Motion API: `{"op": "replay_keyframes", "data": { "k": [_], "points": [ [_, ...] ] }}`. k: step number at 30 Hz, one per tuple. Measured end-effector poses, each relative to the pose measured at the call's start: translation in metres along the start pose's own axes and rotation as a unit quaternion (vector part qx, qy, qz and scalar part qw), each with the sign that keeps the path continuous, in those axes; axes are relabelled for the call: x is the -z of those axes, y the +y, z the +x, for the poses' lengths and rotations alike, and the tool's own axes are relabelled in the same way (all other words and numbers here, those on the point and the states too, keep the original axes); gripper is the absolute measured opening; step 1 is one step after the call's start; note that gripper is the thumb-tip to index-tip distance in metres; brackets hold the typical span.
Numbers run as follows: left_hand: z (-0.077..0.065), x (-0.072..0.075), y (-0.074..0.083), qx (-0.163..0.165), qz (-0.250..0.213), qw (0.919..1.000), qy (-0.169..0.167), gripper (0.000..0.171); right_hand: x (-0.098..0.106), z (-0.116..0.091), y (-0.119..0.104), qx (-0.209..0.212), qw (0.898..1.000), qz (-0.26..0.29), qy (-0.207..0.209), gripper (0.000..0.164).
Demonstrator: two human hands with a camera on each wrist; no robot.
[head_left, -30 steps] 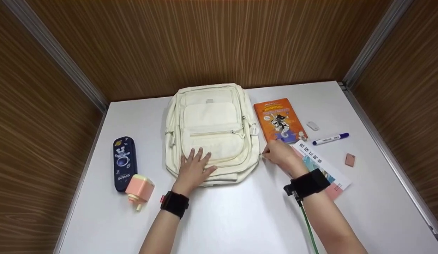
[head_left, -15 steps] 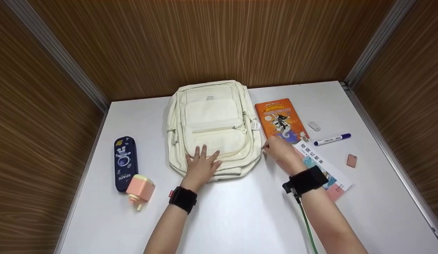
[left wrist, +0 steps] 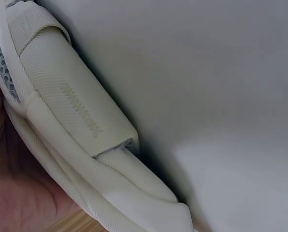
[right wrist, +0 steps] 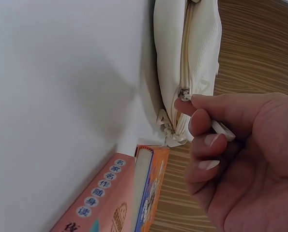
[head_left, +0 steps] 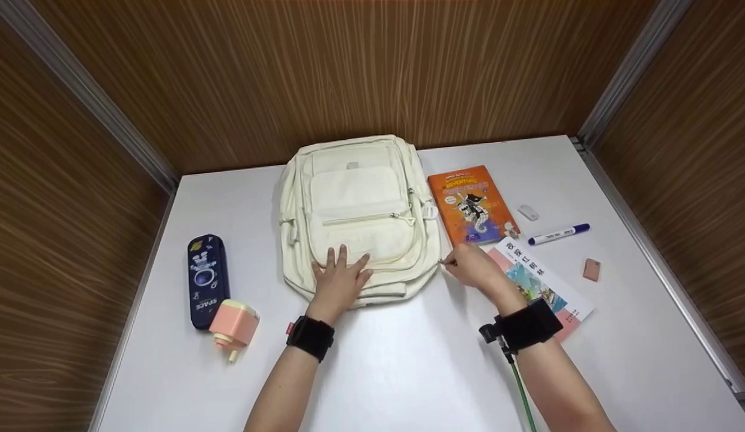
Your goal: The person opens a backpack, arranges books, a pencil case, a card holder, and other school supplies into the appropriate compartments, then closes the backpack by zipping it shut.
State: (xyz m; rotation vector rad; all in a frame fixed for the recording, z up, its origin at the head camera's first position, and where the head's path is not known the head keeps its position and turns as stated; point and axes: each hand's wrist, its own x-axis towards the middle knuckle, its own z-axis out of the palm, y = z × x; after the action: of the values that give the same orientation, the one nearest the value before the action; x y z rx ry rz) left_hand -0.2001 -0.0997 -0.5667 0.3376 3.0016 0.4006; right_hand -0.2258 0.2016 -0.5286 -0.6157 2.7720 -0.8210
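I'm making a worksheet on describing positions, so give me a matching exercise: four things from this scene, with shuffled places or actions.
1. Person's bare left hand
2. Person's bare right hand
3. Dark-blue oblong space-print case
4. White-and-blue cylindrical marker

A. Between a small white block and a small pink block
B. Beside the pink-and-cream boxy sharpener
C. Resting on the cream fabric backpack
D. Pinching the silvery metal zipper pull

Pairs: 1-C, 2-D, 3-B, 4-A

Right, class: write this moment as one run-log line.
left hand: resting on cream backpack | right hand: pinching zipper pull | orange book: beside backpack
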Motion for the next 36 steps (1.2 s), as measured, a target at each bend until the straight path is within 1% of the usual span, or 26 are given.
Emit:
{"op": "replay_keyframes", "data": {
  "k": [4, 7, 10, 12, 16, 20, 23, 25, 28, 32, 34, 36],
  "points": [
    [0.000, 0.000, 0.001, -0.002, -0.004, 1.0000, 0.003, 0.051, -0.002, -0.004, -0.008, 0.024, 1.000, -0.008, 0.003, 0.019],
    [0.000, 0.001, 0.001, 0.001, 0.000, 1.0000, 0.001, 0.051, -0.002, -0.007, -0.014, 0.014, 1.000, 0.003, -0.006, 0.018],
    [0.000, 0.002, 0.001, -0.005, 0.000, 1.0000, 0.002, 0.051, -0.003, -0.009, -0.018, -0.002, 1.000, 0.012, -0.006, 0.017],
    [-0.001, 0.003, -0.001, -0.018, 0.000, 0.9998, 0.005, 0.052, -0.005, -0.010, -0.018, -0.009, 1.000, 0.016, 0.000, 0.017],
    [-0.006, 0.005, -0.011, -0.063, -0.003, 0.9979, 0.010, 0.058, -0.009, -0.010, -0.017, -0.012, 1.000, 0.021, 0.008, 0.015],
    [-0.015, 0.006, -0.024, -0.107, -0.018, 0.9941, -0.002, 0.071, -0.011, -0.011, -0.014, -0.020, 1.000, 0.023, 0.005, 0.015],
    [-0.018, 0.006, -0.030, -0.123, -0.034, 0.9918, -0.005, 0.069, -0.011, -0.011, -0.013, -0.023, 0.999, 0.028, 0.003, 0.015],
    [-0.017, 0.005, -0.028, -0.120, -0.046, 0.9916, 0.005, 0.061, -0.011, -0.011, -0.013, -0.019, 0.999, 0.034, 0.002, 0.015],
    [-0.012, 0.005, -0.022, -0.098, -0.052, 0.9936, 0.018, 0.053, -0.011, -0.011, -0.016, -0.023, 0.999, 0.043, 0.004, 0.016],
    [-0.006, 0.007, -0.015, -0.067, -0.048, 0.9964, 0.020, 0.049, -0.012, -0.013, -0.022, -0.027, 0.998, 0.054, 0.007, 0.016],
    [-0.004, 0.008, -0.012, -0.057, -0.045, 0.9972, 0.018, 0.049, -0.015, -0.013, -0.026, -0.014, 0.998, 0.059, 0.006, 0.016],
    [-0.002, 0.007, -0.010, -0.048, -0.044, 0.9978, 0.017, 0.049, -0.019, -0.012, -0.031, 0.008, 0.998, 0.063, 0.009, 0.016]
  ]
}}
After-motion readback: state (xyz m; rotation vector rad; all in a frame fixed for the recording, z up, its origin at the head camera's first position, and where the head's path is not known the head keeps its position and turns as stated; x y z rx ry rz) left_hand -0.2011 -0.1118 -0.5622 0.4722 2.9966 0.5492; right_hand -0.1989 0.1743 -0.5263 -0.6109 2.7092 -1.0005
